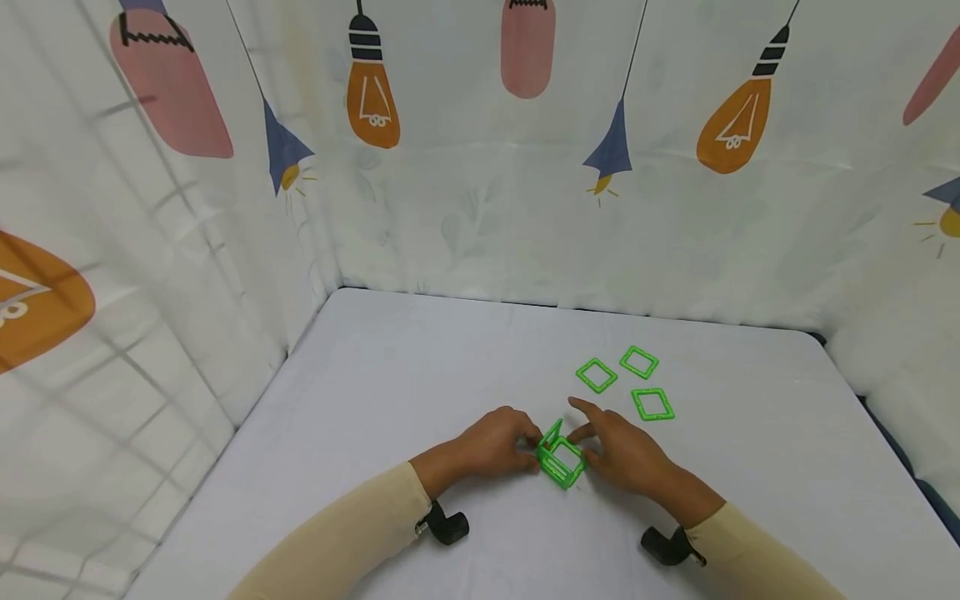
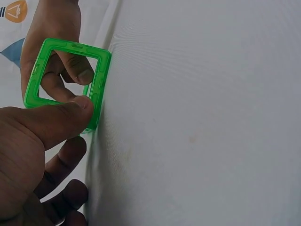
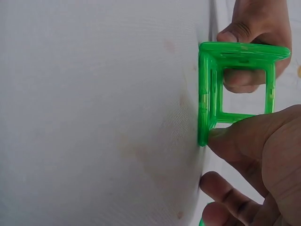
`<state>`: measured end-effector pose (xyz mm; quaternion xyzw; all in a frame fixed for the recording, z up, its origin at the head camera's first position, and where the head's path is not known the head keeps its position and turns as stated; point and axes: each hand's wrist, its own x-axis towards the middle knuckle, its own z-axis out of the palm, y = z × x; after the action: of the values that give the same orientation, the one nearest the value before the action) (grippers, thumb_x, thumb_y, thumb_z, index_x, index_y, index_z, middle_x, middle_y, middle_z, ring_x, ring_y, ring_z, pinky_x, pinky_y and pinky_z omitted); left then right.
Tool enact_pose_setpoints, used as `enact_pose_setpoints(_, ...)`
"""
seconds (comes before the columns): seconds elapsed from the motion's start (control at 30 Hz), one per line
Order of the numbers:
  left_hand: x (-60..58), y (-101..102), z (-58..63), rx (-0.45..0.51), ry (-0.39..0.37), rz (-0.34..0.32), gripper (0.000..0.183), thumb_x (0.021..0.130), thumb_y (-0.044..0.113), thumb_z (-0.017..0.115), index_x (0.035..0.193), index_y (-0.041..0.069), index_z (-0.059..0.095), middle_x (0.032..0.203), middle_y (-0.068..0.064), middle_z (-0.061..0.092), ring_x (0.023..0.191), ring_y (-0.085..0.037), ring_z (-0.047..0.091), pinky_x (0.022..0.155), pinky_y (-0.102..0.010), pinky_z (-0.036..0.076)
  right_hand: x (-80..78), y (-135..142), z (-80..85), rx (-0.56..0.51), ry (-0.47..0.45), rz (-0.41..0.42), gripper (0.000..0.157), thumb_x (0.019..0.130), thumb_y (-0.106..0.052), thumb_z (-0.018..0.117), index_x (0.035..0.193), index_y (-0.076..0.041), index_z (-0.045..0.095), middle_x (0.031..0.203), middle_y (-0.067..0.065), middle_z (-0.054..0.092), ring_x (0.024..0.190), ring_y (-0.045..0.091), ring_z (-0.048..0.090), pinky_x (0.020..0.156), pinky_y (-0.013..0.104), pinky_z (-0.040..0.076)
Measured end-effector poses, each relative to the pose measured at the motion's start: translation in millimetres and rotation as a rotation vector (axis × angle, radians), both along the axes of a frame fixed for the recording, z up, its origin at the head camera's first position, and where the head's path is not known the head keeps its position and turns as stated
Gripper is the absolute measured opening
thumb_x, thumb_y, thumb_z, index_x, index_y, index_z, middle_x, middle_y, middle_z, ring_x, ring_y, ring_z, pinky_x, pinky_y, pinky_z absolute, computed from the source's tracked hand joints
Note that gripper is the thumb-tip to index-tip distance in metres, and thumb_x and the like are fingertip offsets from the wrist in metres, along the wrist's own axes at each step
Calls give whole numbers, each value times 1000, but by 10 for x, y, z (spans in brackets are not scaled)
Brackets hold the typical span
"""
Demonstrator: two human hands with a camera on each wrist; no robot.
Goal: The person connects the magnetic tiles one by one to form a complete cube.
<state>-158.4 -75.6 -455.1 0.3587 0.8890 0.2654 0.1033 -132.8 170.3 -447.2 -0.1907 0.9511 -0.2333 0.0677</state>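
Several green see-through magnetic tiles, square and hollow, are joined into a partial box [image 1: 556, 476] on the white table between the two hands. In the right wrist view the joined tiles [image 3: 204, 94] form a base with upright sides. My left hand [image 1: 495, 442] pinches the left side; its thumb presses a lower corner of the near tile [image 2: 98, 92] in the left wrist view. On the opposite side, my right hand [image 1: 626, 454] holds the structure, thumb tip at the base edge, with its index finger stretched out above. Part of the fingertips is hidden behind the tiles.
Three loose green square tiles lie flat beyond the right hand: one at left [image 1: 606, 367], one farther back [image 1: 647, 354] and one nearer [image 1: 647, 391]. White curtains [image 1: 465, 225] printed with lamps and bulbs stand along the back and sides of the table [image 1: 360, 367].
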Motion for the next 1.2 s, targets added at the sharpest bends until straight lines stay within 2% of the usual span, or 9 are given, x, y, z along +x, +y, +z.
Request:
enact_pose_setpoints(0.2,0,-1,6,3,1,2,23,84,22,86,106,18,81,104,15,71,102,-4,59,95,-26,46,-19,11,-7,-7,5,11,81,89,-5,78,157,-14,36,110,-16,74,130,27,55,103,52,45)
enact_pose_setpoints(0.57,-5,9,6,-1,-3,18,22,83,23,88,103,19,83,102,15,71,102,-4,60,95,-25,47,-15,149,-45,-16,31,-31,81,89,-12,80,157,-12,36,111,-16,72,128,26,57,101,49,47)
enact_pose_setpoints(0.83,-5,17,-18,-21,-5,30,22,82,25,88,103,20,83,102,16,71,103,-4,60,96,-25,46,-33,295,-82,-60,107,-105,74,91,-12,78,154,-8,40,109,-10,74,120,28,61,83,42,53)
enact_pose_setpoints(1.0,-6,22,-11,-25,6,24,22,82,25,88,103,20,83,101,16,71,101,-3,60,95,-25,46,-60,395,-49,-83,109,-164,71,93,-14,74,155,-9,39,115,-4,73,126,34,56,86,49,52)
enact_pose_setpoints(1.2,5,23,-8,-37,10,30,22,82,25,89,102,20,83,100,16,71,101,-4,60,94,-25,47,-116,555,21,-78,116,-189,70,95,-14,71,156,-7,37,120,4,72,127,40,54,94,58,48)
